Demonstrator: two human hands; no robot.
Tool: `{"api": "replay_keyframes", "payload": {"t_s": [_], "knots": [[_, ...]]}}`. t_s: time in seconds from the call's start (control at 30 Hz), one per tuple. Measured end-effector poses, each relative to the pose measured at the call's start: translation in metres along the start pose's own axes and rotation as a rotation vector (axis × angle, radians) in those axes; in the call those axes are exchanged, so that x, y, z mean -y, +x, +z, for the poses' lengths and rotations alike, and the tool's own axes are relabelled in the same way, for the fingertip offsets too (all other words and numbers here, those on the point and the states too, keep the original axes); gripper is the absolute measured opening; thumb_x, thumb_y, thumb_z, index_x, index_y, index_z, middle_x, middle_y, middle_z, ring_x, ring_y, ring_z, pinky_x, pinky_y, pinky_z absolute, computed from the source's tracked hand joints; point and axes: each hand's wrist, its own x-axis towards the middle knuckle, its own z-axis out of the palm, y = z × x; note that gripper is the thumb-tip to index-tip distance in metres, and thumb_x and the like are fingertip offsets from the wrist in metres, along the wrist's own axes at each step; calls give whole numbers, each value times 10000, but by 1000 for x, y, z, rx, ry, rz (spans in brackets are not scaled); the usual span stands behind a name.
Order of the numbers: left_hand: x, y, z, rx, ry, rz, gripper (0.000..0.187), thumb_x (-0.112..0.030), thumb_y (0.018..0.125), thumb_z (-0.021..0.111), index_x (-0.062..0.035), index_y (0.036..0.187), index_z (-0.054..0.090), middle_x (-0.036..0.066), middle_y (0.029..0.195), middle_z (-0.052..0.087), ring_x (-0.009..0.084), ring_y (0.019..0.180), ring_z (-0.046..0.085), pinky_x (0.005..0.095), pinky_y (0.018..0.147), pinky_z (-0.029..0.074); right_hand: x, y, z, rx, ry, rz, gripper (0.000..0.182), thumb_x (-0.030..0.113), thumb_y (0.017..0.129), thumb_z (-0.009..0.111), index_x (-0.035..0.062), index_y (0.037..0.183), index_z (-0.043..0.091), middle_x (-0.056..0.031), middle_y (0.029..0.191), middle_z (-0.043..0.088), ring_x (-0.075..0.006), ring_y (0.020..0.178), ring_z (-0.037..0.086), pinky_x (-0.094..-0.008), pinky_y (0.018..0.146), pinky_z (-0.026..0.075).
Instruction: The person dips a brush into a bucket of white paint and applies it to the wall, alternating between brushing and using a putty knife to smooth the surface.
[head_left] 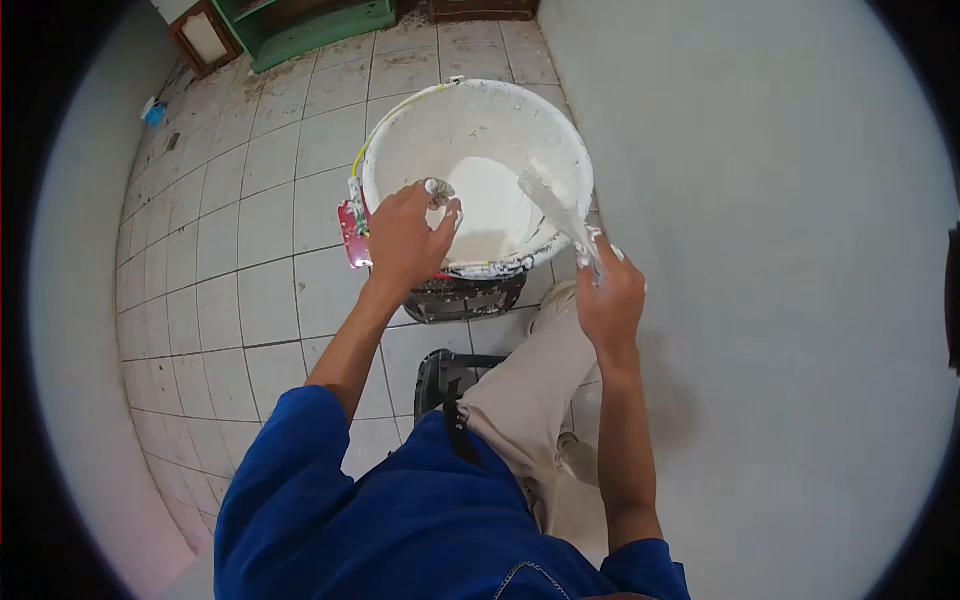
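A large white bucket [478, 90] holds thick white compound [490, 200], with smears over its inner wall and rim. My right hand [612, 295] grips a putty knife [555, 210] whose blade is coated white and reaches over the right side of the bucket. Above the bucket's near left rim is my left hand [405, 240], its fingers curved and apart with nothing between them. White compound covers some fingertips of both hands. Against the bucket's left outside hangs a red, flat-looking piece [353, 238], partly hidden by my left hand.
Beneath the bucket stands a black, white-spattered support [465, 300]. A second black stool or crate [435, 380] is close to my legs. The grey wall [780, 280] rises on the right. Far back are a green shelf [320, 35] and a small blue container [153, 112] on the tiled floor.
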Motion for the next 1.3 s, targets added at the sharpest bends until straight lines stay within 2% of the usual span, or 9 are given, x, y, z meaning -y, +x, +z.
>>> {"api": "replay_keyframes", "payload": {"t_s": [0.17, 0.37, 0.47, 0.63, 0.77, 0.87, 0.97, 1.17, 1.3], "knots": [[-1, 2, -3, 49, 56, -23, 206, -257, 789, 602, -57, 833, 618, 107, 782, 612, 296, 735, 569, 398, 686, 440, -10, 3, 7, 40, 36, -18, 337, 36, 749, 555, -38, 1077, 573, -217, 845, 608, -395, 743, 586, -455, 643, 455], [-2, 4, -6, 72, 56, -11, 200, -251, 773, 613, -56, 817, 620, 110, 757, 611, 296, 695, 562, 400, 664, 435, -2, 10, -1, 227, -60, 13, 378, 27, 746, 541, -15, 1120, 493, -242, 886, 604, -424, 795, 580, -481, 668, 449], [-6, 5, -6, 83, 91, -31, 195, -249, 765, 621, -58, 805, 622, 108, 751, 613, 293, 688, 562, 401, 655, 435, 6, 12, 0, 65, 26, -18, 323, 38, 761, 539, -8, 1077, 499, -251, 856, 600, -429, 788, 575, -483, 654, 445], [-8, 4, -7, 93, 98, -39, 193, -250, 759, 628, -62, 803, 627, 109, 759, 614, 291, 693, 565, 401, 656, 435, 7, 8, 9, 107, 85, 108, 235, 75, 784, 544, -9, 1001, 514, -242, 792, 604, -429, 738, 581, -480, 620, 443], [-1, 2, -2, 59, 118, 11, 201, -261, 759, 630, -63, 798, 627, 110, 762, 614, 294, 704, 572, 404, 664, 435, 1, 2, 16, -4, 179, 66, 219, 105, 787, 549, -13, 969, 518, -235, 781, 613, -420, 710, 594, -479, 610, 448], [-3, 1, -3, 51, 119, -3, 211, -268, 764, 625, -59, 790, 627, 113, 761, 614, 301, 709, 573, 407, 667, 435, 2, -1, 16, 85, 62, 124, 199, 104, 781, 551, -15, 937, 517, -229, 764, 612, -413, 714, 599, -473, 616, 457], [-4, 2, -1, 49, 143, -6, 220, -273, 770, 619, -53, 782, 627, 117, 754, 614, 308, 704, 572, 413, 663, 436, 0, -1, 17, 34, 138, 120, 178, 94, 773, 553, -15, 909, 520, -229, 768, 612, -411, 717, 601, -469, 623, 464], [-5, 2, -4, 82, 154, -23, 232, -279, 773, 617, -47, 781, 628, 126, 746, 616, 313, 699, 573, 420, 655, 437, 1, -1, 13, 81, 37, 113, 185, 102, 761, 566, -15, 901, 534, -230, 772, 613, -401, 708, 609, -468, 617, 467], [-4, 2, -4, 78, 156, -12, 237, -281, 771, 617, -45, 789, 630, 130, 754, 620, 316, 707, 576, 424, 663, 439, 2, -3, 16, 13, 128, 83, 199, 102, 754, 572, -15, 913, 545, -225, 756, 612, -399, 693, 608, -467, 609, 468]]}}
